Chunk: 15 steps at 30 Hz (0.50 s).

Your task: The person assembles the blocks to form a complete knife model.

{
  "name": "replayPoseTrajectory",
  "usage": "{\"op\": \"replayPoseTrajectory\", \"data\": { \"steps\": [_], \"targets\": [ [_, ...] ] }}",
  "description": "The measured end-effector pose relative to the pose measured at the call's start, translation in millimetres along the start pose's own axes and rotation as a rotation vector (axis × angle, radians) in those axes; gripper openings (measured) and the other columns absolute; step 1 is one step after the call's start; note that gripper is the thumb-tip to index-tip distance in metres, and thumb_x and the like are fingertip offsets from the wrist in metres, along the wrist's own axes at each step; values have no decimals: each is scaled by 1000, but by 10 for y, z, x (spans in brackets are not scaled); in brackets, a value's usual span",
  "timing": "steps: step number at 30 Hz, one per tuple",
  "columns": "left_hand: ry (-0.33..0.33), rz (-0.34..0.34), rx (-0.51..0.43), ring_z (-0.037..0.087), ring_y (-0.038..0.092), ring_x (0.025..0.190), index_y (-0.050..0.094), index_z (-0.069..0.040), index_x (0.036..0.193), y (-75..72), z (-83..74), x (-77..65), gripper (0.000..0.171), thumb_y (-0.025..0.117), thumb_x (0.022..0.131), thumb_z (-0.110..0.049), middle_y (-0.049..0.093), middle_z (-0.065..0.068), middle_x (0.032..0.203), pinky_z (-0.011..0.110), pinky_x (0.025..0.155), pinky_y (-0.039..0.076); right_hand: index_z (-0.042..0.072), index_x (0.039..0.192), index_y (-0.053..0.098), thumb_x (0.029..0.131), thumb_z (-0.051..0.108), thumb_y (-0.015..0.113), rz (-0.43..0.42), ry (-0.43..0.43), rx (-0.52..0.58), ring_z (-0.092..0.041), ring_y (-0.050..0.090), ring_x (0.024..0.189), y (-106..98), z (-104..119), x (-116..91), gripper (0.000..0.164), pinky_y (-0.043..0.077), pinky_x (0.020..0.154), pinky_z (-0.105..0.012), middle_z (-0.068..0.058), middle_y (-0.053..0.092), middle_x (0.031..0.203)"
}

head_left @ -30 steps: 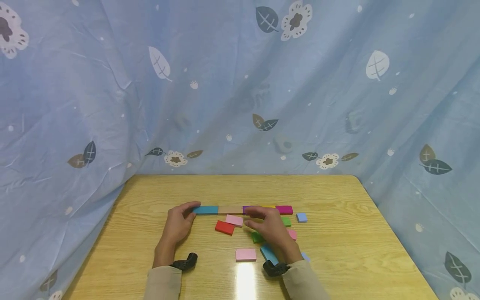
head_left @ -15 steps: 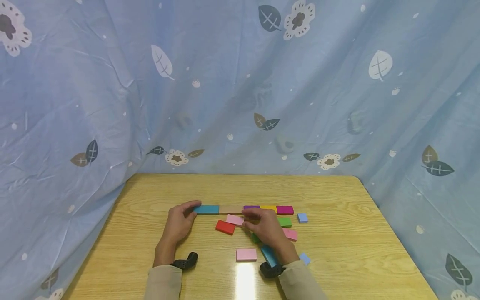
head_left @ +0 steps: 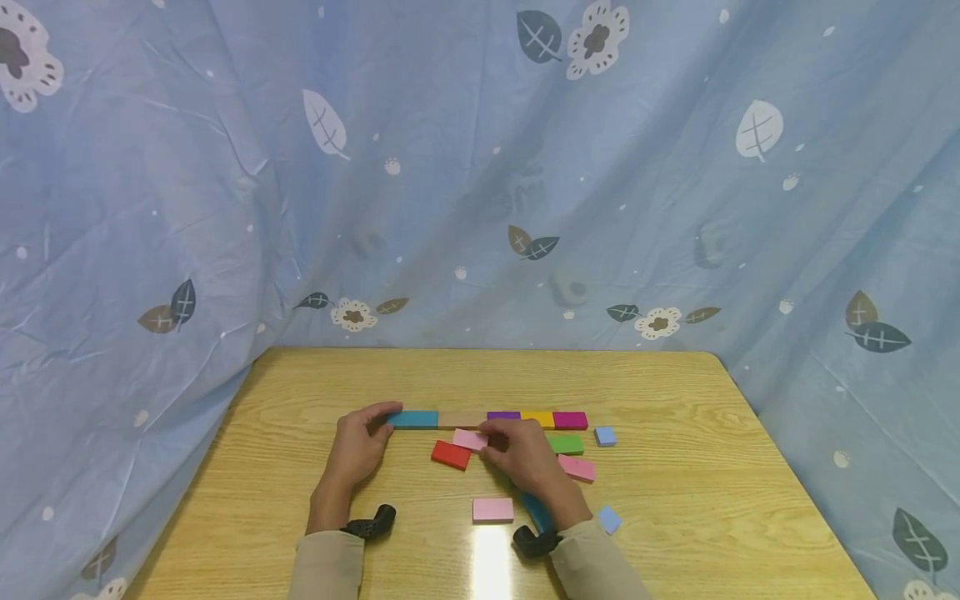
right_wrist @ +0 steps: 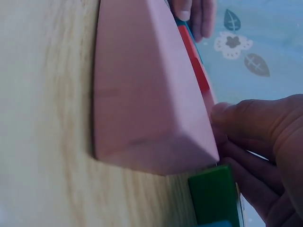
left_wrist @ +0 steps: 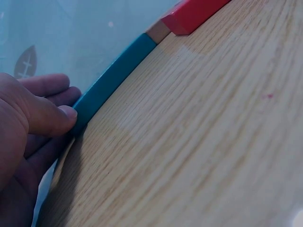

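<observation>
A row of blocks lies end to end on the table: blue (head_left: 414, 420), tan (head_left: 462, 420), purple (head_left: 503, 416), yellow (head_left: 537, 419) and magenta (head_left: 571, 420). My left hand (head_left: 356, 450) pinches the blue block's left end, its thumb on the near side in the left wrist view. Just in front of the row, my right hand (head_left: 528, 458) has thumb and fingers at the right end of a light pink block (head_left: 468, 440), pinching it. That block touches or nearly touches a red block (head_left: 451, 455). The right hand partly covers what lies beneath it.
A second light pink block (head_left: 492, 510) lies nearer me. Around the right hand are a light green block (head_left: 566, 445), a pink block (head_left: 577, 468), a blue block (head_left: 536, 512) and a dark green block (right_wrist: 215, 194). Two small light blue blocks (head_left: 604, 436) lie to the right.
My right hand has moved left, and its fingers have closed on the light pink block's right end. The yellow block has come into view. My left hand stays on the blue block.
</observation>
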State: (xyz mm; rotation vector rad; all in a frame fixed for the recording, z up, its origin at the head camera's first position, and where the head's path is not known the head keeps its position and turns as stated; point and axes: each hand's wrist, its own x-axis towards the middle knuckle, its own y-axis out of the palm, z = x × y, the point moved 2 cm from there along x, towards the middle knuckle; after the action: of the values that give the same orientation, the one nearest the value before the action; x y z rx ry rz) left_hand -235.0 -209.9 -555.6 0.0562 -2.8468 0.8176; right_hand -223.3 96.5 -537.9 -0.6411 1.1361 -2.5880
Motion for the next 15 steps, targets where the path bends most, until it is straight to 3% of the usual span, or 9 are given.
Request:
{"op": "replayPoseTrajectory", "data": {
  "steps": [7, 12, 15],
  "targets": [
    [-3, -4, 8, 36, 66, 141, 76, -6, 137, 4, 1, 0, 39, 70, 101, 8, 75, 14, 140, 53, 122, 53, 14, 116, 84, 91, 13, 90, 13, -17, 0, -10, 70, 87, -9, 27, -9, 26, 65, 80, -27, 2, 83, 105],
    [-4, -3, 2, 37, 66, 141, 76, -5, 136, 7, 0, 2, 39, 70, 100, 8, 75, 14, 140, 53, 122, 53, 11, 116, 84, 91, 9, 89, -34, -49, 19, -11, 74, 89, -32, -43, -39, 25, 68, 84, -31, -1, 84, 107],
    [-2, -3, 2, 37, 66, 141, 76, -5, 136, 4, -3, 5, 39, 70, 100, 8, 75, 14, 140, 54, 122, 53, 8, 117, 84, 91, 6, 87, -52, -24, 73, -13, 76, 91, -84, -97, -84, 26, 69, 86, -33, -2, 84, 108]
  ]
}}
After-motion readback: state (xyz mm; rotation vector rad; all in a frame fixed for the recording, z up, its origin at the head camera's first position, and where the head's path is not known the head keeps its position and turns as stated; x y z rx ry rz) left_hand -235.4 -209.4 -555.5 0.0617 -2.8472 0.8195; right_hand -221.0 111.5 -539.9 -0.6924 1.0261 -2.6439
